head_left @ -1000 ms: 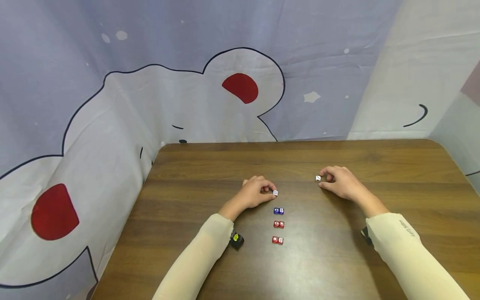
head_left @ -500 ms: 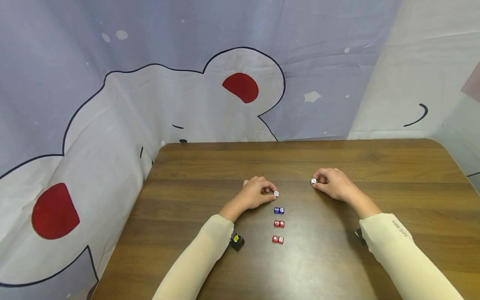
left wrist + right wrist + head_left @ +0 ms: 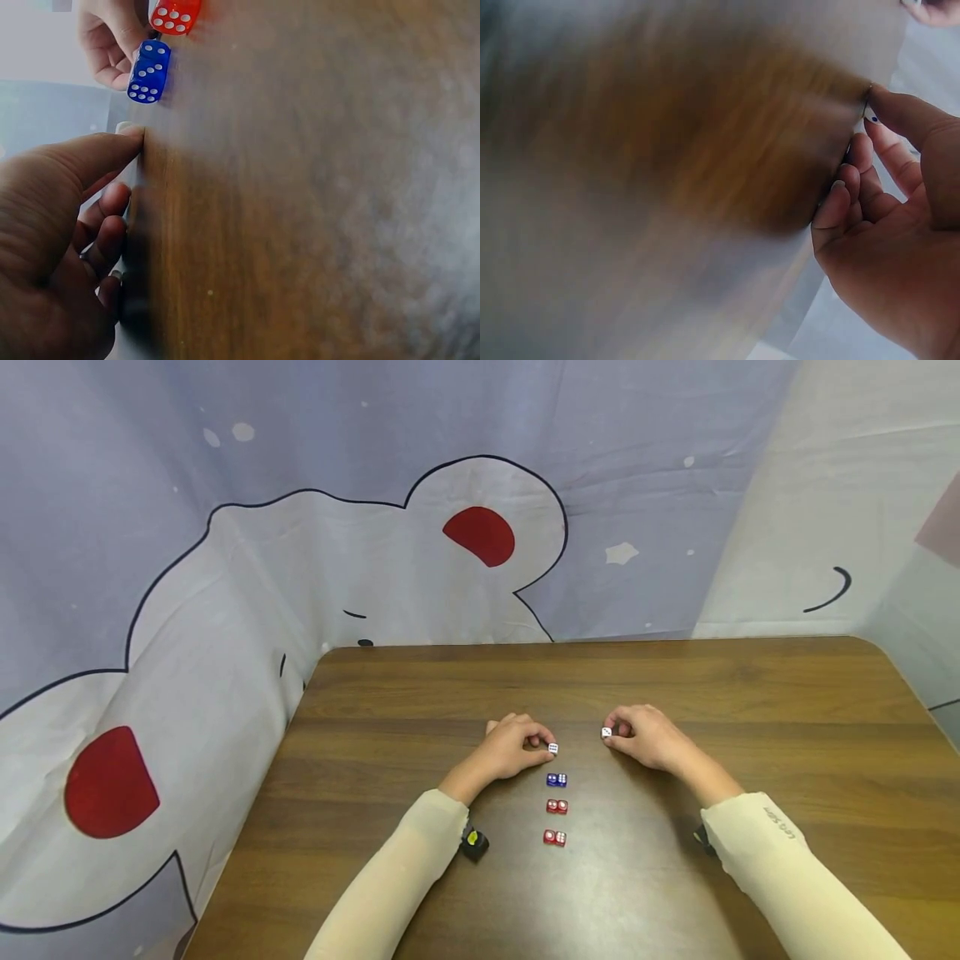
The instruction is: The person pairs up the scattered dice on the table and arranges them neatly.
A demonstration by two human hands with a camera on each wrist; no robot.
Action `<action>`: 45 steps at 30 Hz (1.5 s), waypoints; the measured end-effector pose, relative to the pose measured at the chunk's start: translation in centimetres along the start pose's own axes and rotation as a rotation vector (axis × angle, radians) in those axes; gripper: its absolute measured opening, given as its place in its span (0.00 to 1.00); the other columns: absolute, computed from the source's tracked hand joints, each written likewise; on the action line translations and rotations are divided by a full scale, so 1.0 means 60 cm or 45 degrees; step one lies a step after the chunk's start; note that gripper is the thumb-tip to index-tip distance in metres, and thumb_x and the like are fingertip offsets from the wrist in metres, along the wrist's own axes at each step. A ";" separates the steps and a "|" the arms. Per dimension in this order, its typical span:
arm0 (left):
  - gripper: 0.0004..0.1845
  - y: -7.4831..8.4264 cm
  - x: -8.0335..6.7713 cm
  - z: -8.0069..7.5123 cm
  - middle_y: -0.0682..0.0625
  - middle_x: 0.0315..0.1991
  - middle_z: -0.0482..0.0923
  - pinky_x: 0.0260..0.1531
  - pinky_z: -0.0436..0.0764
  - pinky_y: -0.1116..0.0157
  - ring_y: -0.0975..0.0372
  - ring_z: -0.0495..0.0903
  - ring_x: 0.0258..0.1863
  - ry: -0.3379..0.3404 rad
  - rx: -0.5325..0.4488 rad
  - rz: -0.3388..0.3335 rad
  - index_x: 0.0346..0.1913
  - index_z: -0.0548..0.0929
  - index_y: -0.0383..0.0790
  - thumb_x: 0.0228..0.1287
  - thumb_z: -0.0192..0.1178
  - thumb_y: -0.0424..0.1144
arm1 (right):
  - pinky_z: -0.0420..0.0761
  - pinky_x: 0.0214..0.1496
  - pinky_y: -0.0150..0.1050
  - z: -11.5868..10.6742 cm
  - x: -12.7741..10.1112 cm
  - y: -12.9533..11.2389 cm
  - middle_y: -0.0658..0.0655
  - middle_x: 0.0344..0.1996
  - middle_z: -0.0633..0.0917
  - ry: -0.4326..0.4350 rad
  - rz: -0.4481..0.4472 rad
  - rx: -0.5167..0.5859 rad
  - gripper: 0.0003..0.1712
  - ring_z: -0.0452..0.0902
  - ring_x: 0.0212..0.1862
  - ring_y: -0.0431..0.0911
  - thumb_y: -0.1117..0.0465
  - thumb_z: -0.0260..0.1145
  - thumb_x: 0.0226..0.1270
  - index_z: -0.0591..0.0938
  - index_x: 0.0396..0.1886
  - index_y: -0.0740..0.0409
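In the head view my left hand (image 3: 512, 746) pinches a white die (image 3: 552, 748) between thumb and finger at the middle of the table. To its right my right hand (image 3: 647, 736) pinches another white die (image 3: 606, 732); a gap separates the two dice. A sliver of the right hand's die (image 3: 871, 115) shows between thumb and finger in the right wrist view. Nearer than the left hand, a pair of blue dice (image 3: 557, 780) sits side by side. Two pairs of red dice follow, a middle pair (image 3: 557, 807) and a near pair (image 3: 555, 837).
The brown wooden table (image 3: 420, 685) ends at a patterned curtain (image 3: 300, 568) behind and to the left. A black wrist camera (image 3: 474, 843) hangs under the left sleeve, close to the red dice.
My right hand has moved left and slightly nearer with its white die, closing in on the left hand's die. The left hand has stayed almost still.
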State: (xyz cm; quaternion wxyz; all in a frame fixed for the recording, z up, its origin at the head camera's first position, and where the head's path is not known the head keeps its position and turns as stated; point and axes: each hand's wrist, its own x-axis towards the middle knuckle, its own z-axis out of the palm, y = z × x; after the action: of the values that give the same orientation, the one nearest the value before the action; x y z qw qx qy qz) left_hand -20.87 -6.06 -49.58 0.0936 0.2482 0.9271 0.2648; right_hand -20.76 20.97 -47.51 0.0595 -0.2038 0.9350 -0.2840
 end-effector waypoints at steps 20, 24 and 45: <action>0.09 0.001 0.005 -0.002 0.61 0.35 0.74 0.45 0.59 0.60 0.66 0.69 0.40 0.001 0.018 0.009 0.45 0.87 0.56 0.65 0.69 0.52 | 0.70 0.45 0.48 0.035 0.011 -0.052 0.47 0.24 0.78 -0.053 -0.045 -0.022 0.06 0.71 0.36 0.47 0.60 0.72 0.62 0.83 0.36 0.54; 0.09 0.001 0.005 -0.002 0.61 0.34 0.73 0.45 0.58 0.60 0.66 0.69 0.40 -0.003 0.020 0.006 0.45 0.87 0.56 0.65 0.69 0.52 | 0.70 0.45 0.47 0.040 0.011 -0.060 0.47 0.23 0.77 -0.054 -0.057 -0.018 0.06 0.71 0.35 0.46 0.61 0.73 0.61 0.83 0.36 0.54; 0.11 0.003 0.003 -0.002 0.60 0.34 0.73 0.45 0.58 0.60 0.65 0.69 0.40 -0.017 0.007 0.004 0.47 0.87 0.55 0.65 0.69 0.52 | 0.71 0.46 0.47 0.059 0.015 -0.079 0.47 0.23 0.77 -0.056 -0.073 -0.025 0.07 0.71 0.36 0.47 0.61 0.74 0.61 0.83 0.36 0.54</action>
State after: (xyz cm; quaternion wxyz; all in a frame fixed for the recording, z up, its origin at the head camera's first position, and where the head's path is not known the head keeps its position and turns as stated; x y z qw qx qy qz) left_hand -20.98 -5.93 -49.38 0.0987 0.2516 0.9268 0.2609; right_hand -19.15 15.23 -47.80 0.0699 -0.2374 0.9300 -0.2717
